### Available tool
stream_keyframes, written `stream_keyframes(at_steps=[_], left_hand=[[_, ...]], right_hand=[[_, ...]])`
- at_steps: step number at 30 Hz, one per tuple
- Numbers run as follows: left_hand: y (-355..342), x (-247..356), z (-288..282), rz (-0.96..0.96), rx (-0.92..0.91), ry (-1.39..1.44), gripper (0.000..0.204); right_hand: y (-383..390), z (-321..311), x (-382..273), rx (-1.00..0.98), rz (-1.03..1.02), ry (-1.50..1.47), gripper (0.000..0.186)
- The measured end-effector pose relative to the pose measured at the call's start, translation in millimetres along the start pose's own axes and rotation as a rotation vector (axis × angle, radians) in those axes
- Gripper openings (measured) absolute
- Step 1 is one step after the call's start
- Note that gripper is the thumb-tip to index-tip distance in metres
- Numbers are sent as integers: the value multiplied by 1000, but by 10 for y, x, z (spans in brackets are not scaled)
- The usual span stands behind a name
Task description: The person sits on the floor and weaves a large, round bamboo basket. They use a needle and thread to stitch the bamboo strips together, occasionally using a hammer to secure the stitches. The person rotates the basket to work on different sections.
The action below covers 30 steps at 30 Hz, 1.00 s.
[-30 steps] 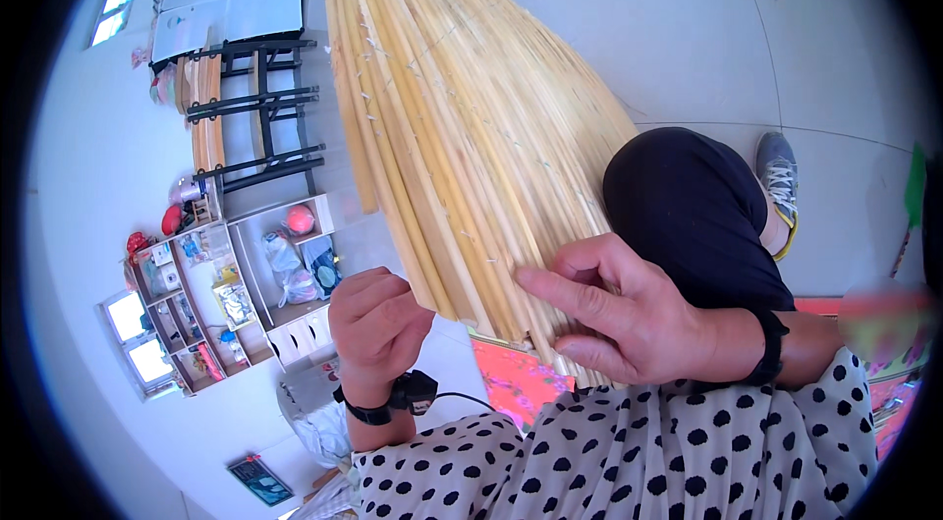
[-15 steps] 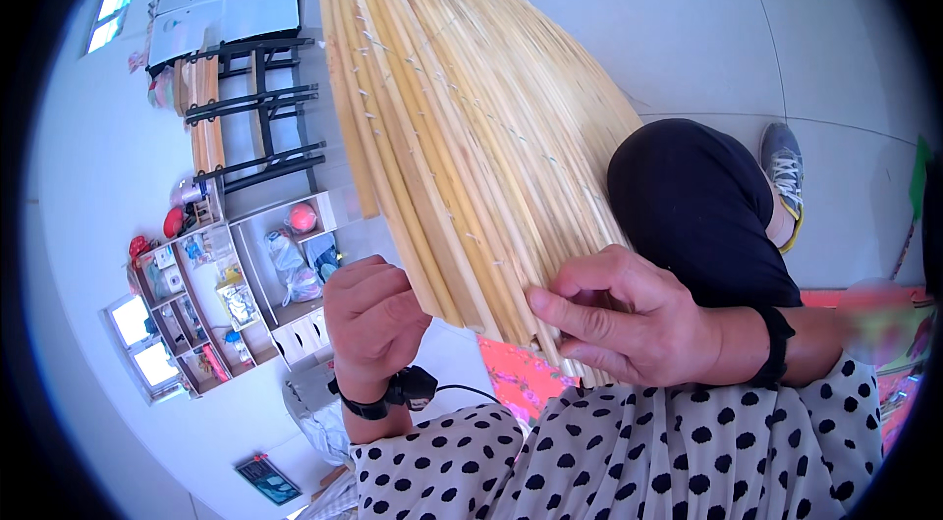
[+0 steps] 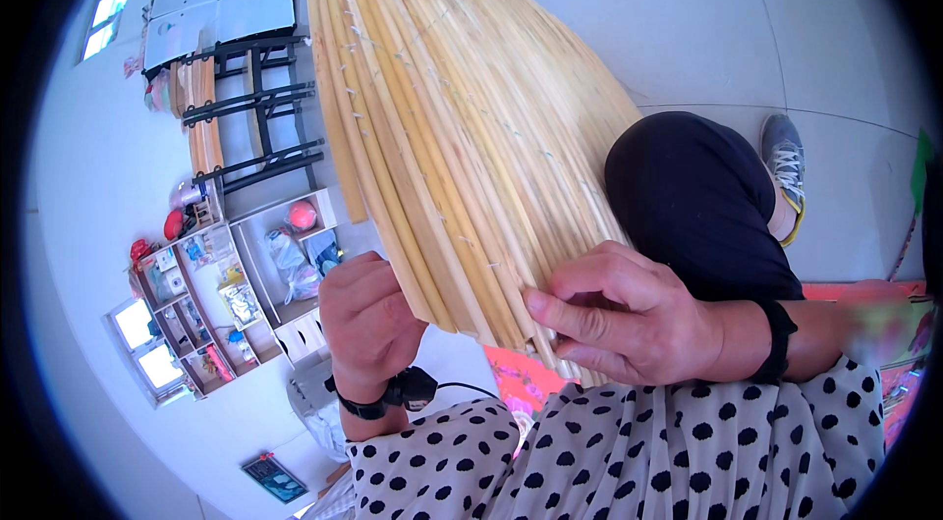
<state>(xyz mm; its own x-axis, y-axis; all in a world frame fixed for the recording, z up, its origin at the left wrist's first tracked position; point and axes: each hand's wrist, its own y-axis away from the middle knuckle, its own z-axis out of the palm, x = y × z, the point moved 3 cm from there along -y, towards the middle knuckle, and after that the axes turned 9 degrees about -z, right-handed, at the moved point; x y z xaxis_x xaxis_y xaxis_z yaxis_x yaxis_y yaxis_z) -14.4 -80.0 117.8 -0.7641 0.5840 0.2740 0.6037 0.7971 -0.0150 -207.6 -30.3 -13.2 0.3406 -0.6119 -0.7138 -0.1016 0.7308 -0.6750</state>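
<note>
A large mat of pale yellow stalks (image 3: pixel 462 127), laid side by side and stitched with rows of thin thread, stretches from my hands to the top of the view. My right hand (image 3: pixel 629 319) grips its near end, with the thumb on top and the other fingers curled at the stalk ends. At the mat's left edge, my left hand (image 3: pixel 368 314) is closed in a fist. Its fingertips are hidden by the hand and the mat's edge, so what they hold does not show.
My bent knee in dark trousers (image 3: pixel 688 196) is against the mat's right side, with a grey shoe (image 3: pixel 783 162) beyond. A shelf unit (image 3: pixel 201 314), black metal frames (image 3: pixel 257 108) and white cabinets (image 3: pixel 221 4) are at the left. Red flowered cloth (image 3: pixel 516 373) shows below the mat.
The mat's far end and left edge have shifted slightly left. My left hand has moved a little left with it; my right hand keeps its grip, almost still.
</note>
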Motion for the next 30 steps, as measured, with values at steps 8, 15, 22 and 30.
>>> stream_keyframes(at_steps=[8,15,22,30], left_hand=[[-38,-13,-29,-20,-131,15,19],[-122,-24,77,72,-27,17,20],[-111,-2,147,55,10,79,18],[-59,-43,174,32,12,137,16]], right_hand=[[-25,-29,-41,-64,-8,-4,61],[-43,-67,-87,-122,-3,50,65],[-172,-12,-257,-105,-19,319,59],[-107,145,-242,-11,46,357,55]])
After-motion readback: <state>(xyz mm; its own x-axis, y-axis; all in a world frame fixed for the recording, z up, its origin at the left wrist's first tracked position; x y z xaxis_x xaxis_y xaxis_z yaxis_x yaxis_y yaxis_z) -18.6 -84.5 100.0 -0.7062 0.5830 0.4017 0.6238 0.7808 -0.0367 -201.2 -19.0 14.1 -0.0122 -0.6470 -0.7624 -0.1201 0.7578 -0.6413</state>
